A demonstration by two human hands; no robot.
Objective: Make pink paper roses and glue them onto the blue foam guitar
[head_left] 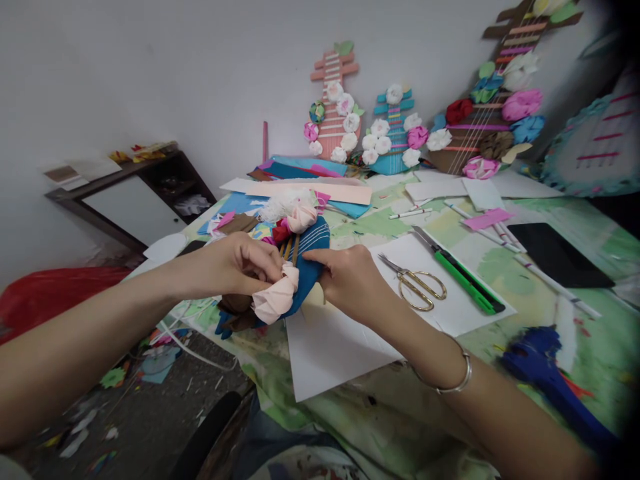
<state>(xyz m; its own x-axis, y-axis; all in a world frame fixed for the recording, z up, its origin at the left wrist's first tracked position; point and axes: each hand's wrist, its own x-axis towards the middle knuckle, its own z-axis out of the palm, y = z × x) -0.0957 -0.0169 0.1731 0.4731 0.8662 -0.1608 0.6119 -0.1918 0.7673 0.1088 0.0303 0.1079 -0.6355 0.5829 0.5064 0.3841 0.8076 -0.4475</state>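
Note:
A blue paper lute [311, 270] with white strings and brown strips lies tilted over the table's near edge. My left hand [240, 263] pinches a pale pink paper flower [275, 297] against the lute's near side. On the lute's right edge, my right hand [355, 280] is closed, its thumb or index finger pressed on the blue face by the strings; its other fingers are partly hidden. Another pale pink flower [302, 217] and a red flower [281, 232] sit on the lute's far side. Brown and dark blue paper pieces show below my left hand.
Gold-handled scissors [421, 285] and a green utility knife [463, 277] lie on white paper [345, 360] to the right. Farther right are a black tablet-like slab [560, 255] and a dark blue tool [543, 360]. Several flower-covered paper instruments [395, 137] lean on the wall.

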